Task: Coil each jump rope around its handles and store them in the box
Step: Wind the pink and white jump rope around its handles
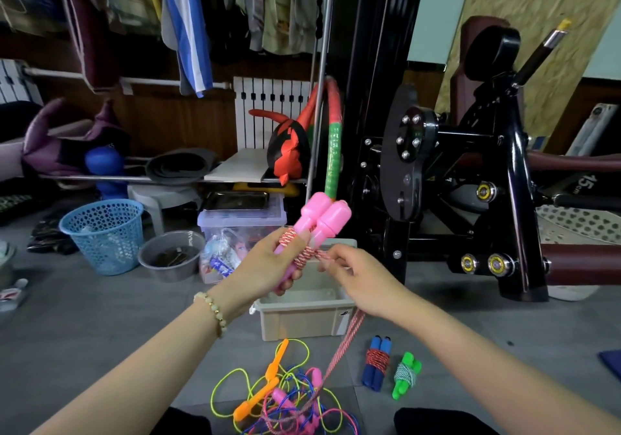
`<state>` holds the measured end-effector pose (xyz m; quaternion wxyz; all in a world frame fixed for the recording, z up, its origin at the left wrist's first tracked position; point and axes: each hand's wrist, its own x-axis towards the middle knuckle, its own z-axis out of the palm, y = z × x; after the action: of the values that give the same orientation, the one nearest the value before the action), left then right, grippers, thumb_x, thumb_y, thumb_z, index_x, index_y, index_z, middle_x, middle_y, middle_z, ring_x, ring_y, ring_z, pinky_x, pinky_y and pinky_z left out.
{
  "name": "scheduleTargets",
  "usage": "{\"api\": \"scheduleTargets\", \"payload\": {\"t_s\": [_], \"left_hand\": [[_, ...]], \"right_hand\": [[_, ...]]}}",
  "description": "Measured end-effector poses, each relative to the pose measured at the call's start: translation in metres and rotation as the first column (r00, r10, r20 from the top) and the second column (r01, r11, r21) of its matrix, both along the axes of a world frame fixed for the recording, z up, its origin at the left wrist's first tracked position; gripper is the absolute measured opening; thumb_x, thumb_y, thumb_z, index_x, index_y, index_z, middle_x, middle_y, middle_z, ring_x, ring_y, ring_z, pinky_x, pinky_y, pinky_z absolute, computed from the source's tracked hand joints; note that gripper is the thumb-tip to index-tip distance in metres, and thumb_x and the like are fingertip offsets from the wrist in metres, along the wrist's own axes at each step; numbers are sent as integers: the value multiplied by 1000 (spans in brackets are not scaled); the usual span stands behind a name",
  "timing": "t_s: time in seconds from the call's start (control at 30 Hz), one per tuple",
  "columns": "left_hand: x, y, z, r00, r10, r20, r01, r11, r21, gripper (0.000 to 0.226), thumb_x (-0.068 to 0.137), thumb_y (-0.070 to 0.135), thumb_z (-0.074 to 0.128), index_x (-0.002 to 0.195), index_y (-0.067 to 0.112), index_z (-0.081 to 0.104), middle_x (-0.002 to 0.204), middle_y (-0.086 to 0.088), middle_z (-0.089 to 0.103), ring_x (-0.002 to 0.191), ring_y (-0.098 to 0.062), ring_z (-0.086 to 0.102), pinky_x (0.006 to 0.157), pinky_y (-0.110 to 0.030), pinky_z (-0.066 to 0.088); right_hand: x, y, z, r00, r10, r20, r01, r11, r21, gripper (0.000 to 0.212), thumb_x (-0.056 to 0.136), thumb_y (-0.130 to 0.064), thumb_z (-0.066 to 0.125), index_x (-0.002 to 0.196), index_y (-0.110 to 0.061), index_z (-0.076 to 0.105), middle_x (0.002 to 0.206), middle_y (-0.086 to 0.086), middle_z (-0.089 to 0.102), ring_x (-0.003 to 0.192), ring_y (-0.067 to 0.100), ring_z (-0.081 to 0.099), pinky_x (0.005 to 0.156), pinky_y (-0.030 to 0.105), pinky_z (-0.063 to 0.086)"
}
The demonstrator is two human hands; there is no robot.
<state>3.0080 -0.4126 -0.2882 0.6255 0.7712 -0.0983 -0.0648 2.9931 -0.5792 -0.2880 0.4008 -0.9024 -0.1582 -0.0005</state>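
My left hand (265,268) grips two pink jump rope handles (324,216) held together and tilted up to the right. Red-and-white rope (304,254) is wound around them. My right hand (356,278) pinches that rope beside the handles, and the rest of the rope (342,345) hangs down to the floor. Behind my hands stands the beige box (302,320). A coiled blue-handled rope (376,362) and a coiled green-handled rope (405,374) lie on the floor at the right. A tangle of yellow, blue and pink ropes with orange handles (268,381) lies below.
A black exercise machine (470,172) stands at the right. A clear lidded bin (242,222), a metal bowl (171,254) and a blue basket (104,233) sit behind the box. Clothes hang above a cluttered low shelf. Grey floor lies all around.
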Motion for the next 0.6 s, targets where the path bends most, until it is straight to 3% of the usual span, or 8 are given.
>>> {"api": "scheduleTargets", "payload": {"t_s": [0.03, 0.1, 0.17, 0.23, 0.33, 0.43, 0.53, 0.6], "left_hand": [[0, 0, 1, 999, 34, 26, -34, 999, -5, 35, 95, 46, 45, 99, 13, 53, 57, -2, 55, 43, -13, 43, 44, -22, 35], [0, -2, 3, 996, 59, 62, -60, 998, 2, 33, 95, 45, 46, 101, 13, 53, 60, 0, 63, 44, -13, 49, 45, -23, 40], [-2, -6, 8, 998, 45, 53, -44, 999, -16, 29, 95, 42, 48, 102, 14, 50, 67, 1, 66, 46, -14, 58, 46, -23, 49], [-2, -9, 15, 998, 32, 53, -28, 998, -63, 27, 95, 36, 50, 102, 10, 46, 75, -4, 62, 48, -13, 62, 49, -24, 53], [5, -10, 17, 985, 48, 166, -51, 999, 14, 27, 94, 33, 54, 101, 8, 45, 67, -5, 55, 44, -11, 49, 43, -20, 43], [12, -3, 11, 946, 49, 321, -110, 979, 175, 23, 93, 37, 55, 96, 16, 47, 63, 3, 50, 47, -8, 42, 51, -23, 39], [13, 4, 12, 927, -50, 373, -130, 888, 441, 19, 96, 30, 49, 100, 12, 48, 67, 6, 48, 54, -5, 44, 51, -16, 34], [9, 5, 18, 932, -133, 336, -54, 868, 494, 33, 96, 38, 44, 100, 6, 50, 72, 2, 50, 60, -10, 50, 53, -16, 36]], "right_hand": [[0, 0, 4, 1000, -14, 4, 14, 1000, 11, 21, 98, -26, 46, 84, -18, 59, 66, -2, 54, 57, 7, 46, 56, 27, 38], [-3, 1, 13, 994, 5, -111, 16, 982, 190, 30, 99, -28, 42, 74, -17, 55, 54, -5, 39, 44, 6, 31, 44, 18, 28], [-6, 2, 24, 973, 56, -225, 28, 934, 357, 31, 100, -26, 40, 74, -14, 53, 52, -7, 36, 41, 4, 27, 40, 14, 24], [-6, 3, 30, 965, 90, -246, 21, 909, 417, 30, 101, -25, 39, 77, -13, 53, 52, -8, 38, 41, 4, 28, 41, 15, 24], [-6, 5, 33, 970, 90, -228, -6, 940, 342, 26, 101, -21, 39, 85, -9, 56, 57, -4, 40, 40, 2, 30, 43, 16, 26], [-9, 4, 37, 983, 117, -140, -105, 990, 91, 20, 98, -16, 46, 98, 1, 58, 60, -5, 43, 47, 3, 37, 48, 18, 32], [-10, 0, 51, 990, 132, -46, -134, 989, -57, 16, 96, -18, 51, 90, -10, 64, 57, -9, 49, 47, 7, 40, 49, 22, 35], [-8, -5, 64, 992, 130, 10, -129, 990, -65, 20, 95, -19, 52, 80, -15, 65, 52, -8, 52, 44, 6, 41, 50, 24, 37]]}}
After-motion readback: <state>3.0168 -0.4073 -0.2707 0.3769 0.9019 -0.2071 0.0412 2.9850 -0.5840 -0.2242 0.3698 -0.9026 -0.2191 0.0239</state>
